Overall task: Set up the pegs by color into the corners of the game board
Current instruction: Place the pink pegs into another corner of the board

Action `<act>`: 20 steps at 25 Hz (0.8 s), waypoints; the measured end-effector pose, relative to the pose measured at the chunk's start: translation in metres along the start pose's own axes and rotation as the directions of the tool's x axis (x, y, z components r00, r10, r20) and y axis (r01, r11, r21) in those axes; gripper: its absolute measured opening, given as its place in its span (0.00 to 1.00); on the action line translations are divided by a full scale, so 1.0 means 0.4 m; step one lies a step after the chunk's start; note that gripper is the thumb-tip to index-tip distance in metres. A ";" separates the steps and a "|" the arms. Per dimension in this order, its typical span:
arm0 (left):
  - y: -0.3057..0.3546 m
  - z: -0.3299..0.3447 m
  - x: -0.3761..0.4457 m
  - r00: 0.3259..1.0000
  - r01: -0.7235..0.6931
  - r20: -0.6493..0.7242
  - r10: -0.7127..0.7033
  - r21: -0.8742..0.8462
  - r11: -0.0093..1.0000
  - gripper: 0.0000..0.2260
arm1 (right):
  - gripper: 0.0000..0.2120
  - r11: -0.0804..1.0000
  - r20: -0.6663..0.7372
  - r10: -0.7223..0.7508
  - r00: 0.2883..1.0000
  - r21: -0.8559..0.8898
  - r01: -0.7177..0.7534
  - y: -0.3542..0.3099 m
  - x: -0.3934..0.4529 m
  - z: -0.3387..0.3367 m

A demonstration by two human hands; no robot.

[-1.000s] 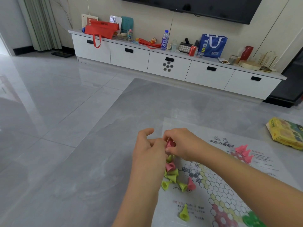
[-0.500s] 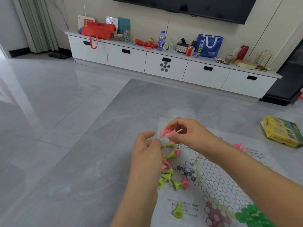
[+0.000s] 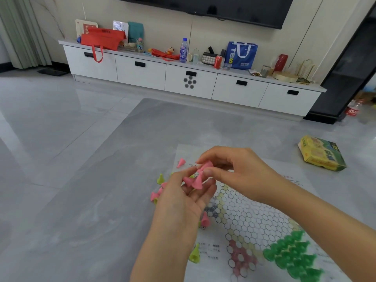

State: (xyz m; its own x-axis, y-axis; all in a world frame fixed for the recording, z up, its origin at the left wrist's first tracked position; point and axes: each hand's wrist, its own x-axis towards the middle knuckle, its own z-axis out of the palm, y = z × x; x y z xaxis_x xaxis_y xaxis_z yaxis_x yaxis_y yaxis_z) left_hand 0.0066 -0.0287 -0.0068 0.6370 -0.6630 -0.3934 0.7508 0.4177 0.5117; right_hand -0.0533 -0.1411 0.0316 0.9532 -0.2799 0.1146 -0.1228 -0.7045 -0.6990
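Currently gathering pink pegs (image 3: 197, 181) above the game board (image 3: 250, 218): left hand (image 3: 184, 197) cupping several, right hand (image 3: 234, 171) pinching one at its fingertips. Probably needing next a sure carry to the bare pink corner (image 3: 241, 258), beside the green pegs (image 3: 293, 255).

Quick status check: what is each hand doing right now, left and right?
Left hand: palm up, fingers loosely curled, cradling pink pegs.
Right hand: thumb and fingers pinched shut on a pink peg.
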 end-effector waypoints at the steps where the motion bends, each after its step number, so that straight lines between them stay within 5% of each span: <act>1: -0.007 0.007 -0.002 1.000 0.010 -0.016 -0.010 0.020 1.000 0.07 | 0.05 0.999 -0.031 0.029 0.999 0.036 -0.028 0.008 -0.010 -0.011; 6: -0.050 0.041 -0.008 0.997 0.043 -0.071 -0.029 0.206 0.978 0.11 | 0.03 0.956 -0.203 0.211 0.956 0.246 -0.159 0.082 -0.052 -0.076; 13: -0.106 0.070 0.014 0.999 0.008 -0.042 0.018 0.561 0.828 0.10 | 0.04 0.859 -0.506 0.483 0.714 0.434 -0.272 0.265 -0.127 -0.192; 17: -0.142 0.059 0.012 0.992 -0.120 0.107 0.060 0.749 0.652 0.03 | 0.03 0.824 -0.466 0.550 0.693 0.437 -0.360 0.329 -0.154 -0.190; 20: -0.154 0.065 0.013 0.989 -0.144 0.142 0.046 0.821 0.552 0.08 | 0.01 0.868 -0.478 0.495 0.725 0.288 -0.403 0.359 -0.143 -0.176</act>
State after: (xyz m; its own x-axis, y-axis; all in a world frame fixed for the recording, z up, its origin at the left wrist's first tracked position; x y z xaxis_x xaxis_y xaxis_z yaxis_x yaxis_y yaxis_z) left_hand -0.0410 -0.0739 -0.0206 0.6398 -0.7243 -0.2570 0.1791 -0.1846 0.9663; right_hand -0.1447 -0.2722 -0.0256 0.4984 -0.8638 0.0742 -0.4115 -0.3110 -0.8567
